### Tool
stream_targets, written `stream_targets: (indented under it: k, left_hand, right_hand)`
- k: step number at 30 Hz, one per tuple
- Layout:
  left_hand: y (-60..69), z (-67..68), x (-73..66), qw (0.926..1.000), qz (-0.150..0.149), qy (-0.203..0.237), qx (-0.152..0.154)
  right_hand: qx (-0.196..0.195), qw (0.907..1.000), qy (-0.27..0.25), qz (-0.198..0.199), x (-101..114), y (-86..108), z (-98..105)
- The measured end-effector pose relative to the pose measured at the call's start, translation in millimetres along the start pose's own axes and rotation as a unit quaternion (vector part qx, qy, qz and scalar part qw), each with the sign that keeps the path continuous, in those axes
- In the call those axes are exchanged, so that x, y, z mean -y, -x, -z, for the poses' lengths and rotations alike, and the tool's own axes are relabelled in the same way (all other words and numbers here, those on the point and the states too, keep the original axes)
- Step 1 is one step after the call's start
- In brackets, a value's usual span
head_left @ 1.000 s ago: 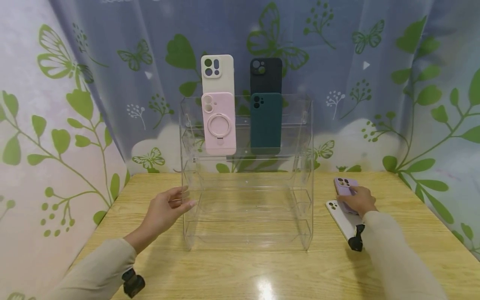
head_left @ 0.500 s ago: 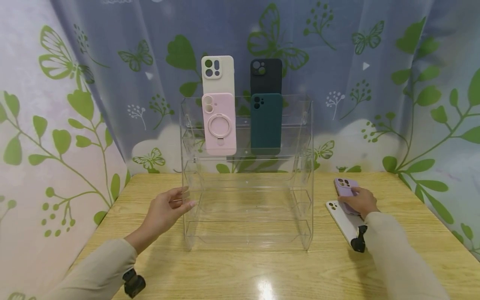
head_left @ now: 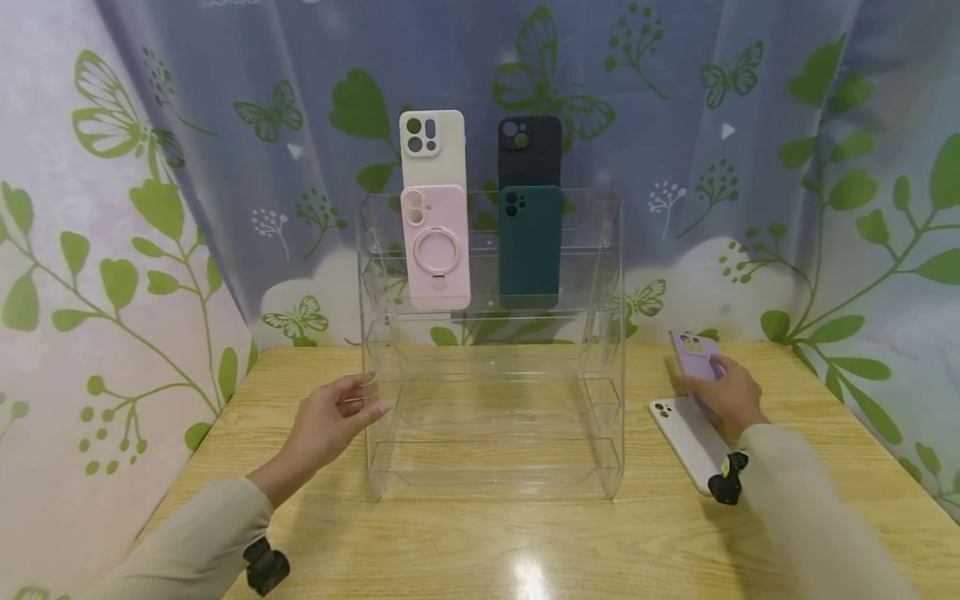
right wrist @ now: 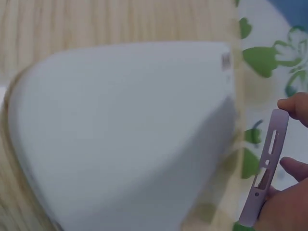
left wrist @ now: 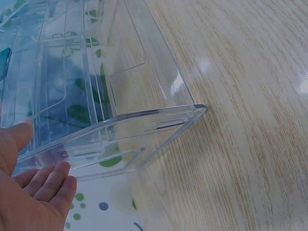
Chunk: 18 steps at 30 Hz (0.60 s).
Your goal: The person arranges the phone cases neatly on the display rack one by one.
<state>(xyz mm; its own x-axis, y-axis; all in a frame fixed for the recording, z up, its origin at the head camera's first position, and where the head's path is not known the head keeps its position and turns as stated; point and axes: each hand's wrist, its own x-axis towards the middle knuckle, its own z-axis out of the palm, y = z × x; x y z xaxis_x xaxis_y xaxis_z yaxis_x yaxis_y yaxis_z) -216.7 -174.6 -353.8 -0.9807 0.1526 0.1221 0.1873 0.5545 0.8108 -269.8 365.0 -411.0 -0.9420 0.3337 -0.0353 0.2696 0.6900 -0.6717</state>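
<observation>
A lilac phone case (head_left: 696,352) is held in my right hand (head_left: 729,392) between thumb and fingers, lifted clear of the table; the right wrist view shows its slotted edge (right wrist: 267,166). Below it lies a white phone case (head_left: 688,446), large and blurred in the right wrist view. My left hand (head_left: 333,421) holds the left side panel of a clear tiered display rack (head_left: 495,429), thumb inside and fingers outside. On the rack's upper tiers stand a cream case (head_left: 450,167), a pink case with a ring (head_left: 450,287), a black case (head_left: 542,158) and a teal case (head_left: 529,258).
The rack stands on a light wood-grain table (head_left: 450,550), its front corner (left wrist: 199,107) resting on the tabletop. Behind the table hangs a blue and white curtain (head_left: 675,167) printed with green leaves and butterflies. Black wrist cameras are strapped to both sleeves.
My right hand has lifted the lilac case off the white one and tilted it up, moving slightly right. More of the white case shows. The left hand stays at the rack.
</observation>
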Motion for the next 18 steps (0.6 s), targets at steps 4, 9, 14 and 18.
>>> stream_targets:
  k: [4, 9, 14, 18]
  left_hand:
    - [0.4, 0.5, -2.0, 1.0000, -0.004, -0.004, -0.001]
    - [1.7, 1.0, -4.7, 1.0000, 0.000, 0.006, 0.001]
    - [2.4, 0.5, -5.1, 0.9999, 0.010, 0.012, 0.003]
    - [2.2, 0.6, -5.2, 0.9999, 0.009, 0.008, 0.003]
  right_hand:
    - [-0.022, 0.9990, -0.006, 0.039, 6.9, 4.7, 7.2]
    - [-0.066, 0.9945, -0.024, 0.077, 16.9, 12.6, 11.2]
    - [-0.095, 0.9896, -0.040, 0.100, 29.9, 25.4, 15.0]
    - [-0.112, 0.9868, -0.053, 0.105, 41.8, 37.7, 19.8]
